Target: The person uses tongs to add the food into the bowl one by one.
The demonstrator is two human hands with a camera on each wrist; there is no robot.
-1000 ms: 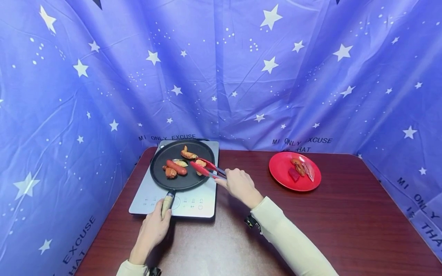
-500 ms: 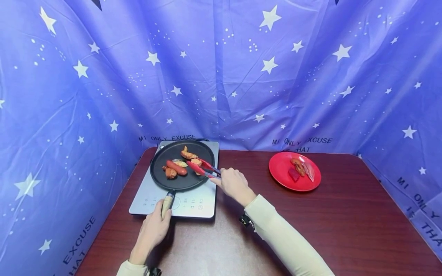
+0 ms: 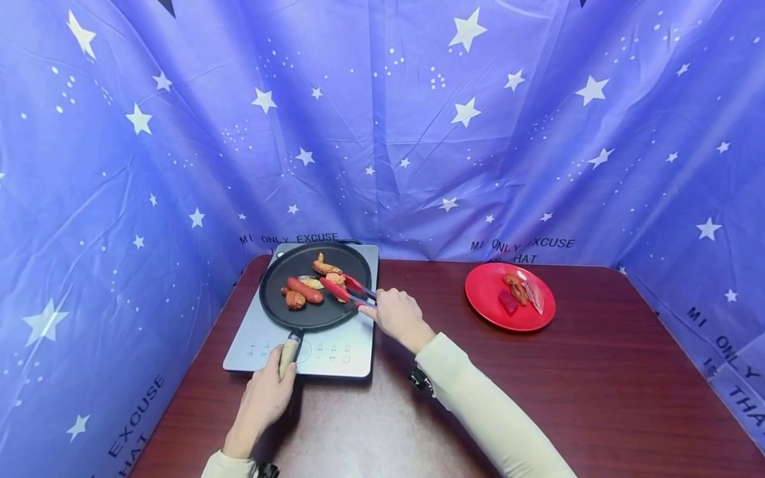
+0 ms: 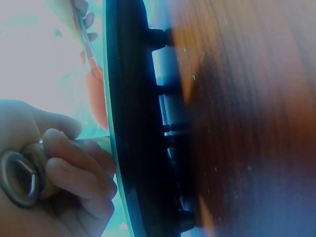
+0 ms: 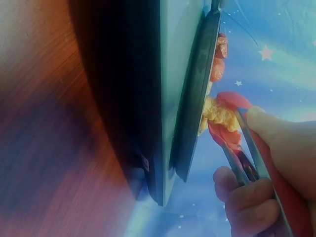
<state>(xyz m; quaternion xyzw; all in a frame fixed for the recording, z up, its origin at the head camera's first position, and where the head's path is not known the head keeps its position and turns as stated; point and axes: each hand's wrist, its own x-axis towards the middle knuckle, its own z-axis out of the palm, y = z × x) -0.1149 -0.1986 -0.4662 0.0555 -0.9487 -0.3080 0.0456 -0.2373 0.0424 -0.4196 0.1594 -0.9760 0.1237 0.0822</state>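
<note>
My left hand [image 3: 267,392] grips the wooden handle [image 3: 289,355] of a round black frying pan [image 3: 277,265]. In the left wrist view its fingers curl round the handle, near a metal ring at the end. My right hand [image 3: 402,317] holds red-tipped metal tongs [image 3: 337,290] over the pan's right half. Between the tong tips is a golden, fried-looking piece of food [image 5: 220,114], seen best in the right wrist view. Left of it in the pan lie a red sausage [image 3: 305,290], a browned chunk [image 3: 295,300] and a yellowish piece [image 3: 311,282]. A chicken wing [image 3: 325,266] lies farther back.
The pan sits on a silver induction cooker [image 3: 251,355] with a control panel in front. A red plate [image 3: 483,299] with several pieces of food stands to the right on the dark wooden table [image 3: 574,385]. Behind and at the sides hangs a blue star-patterned curtain [image 3: 382,133].
My right hand has moved slightly left, and the tongs and the fried piece have shifted left across the pan toward the sausage. The left hand and the pan have stayed in place.
</note>
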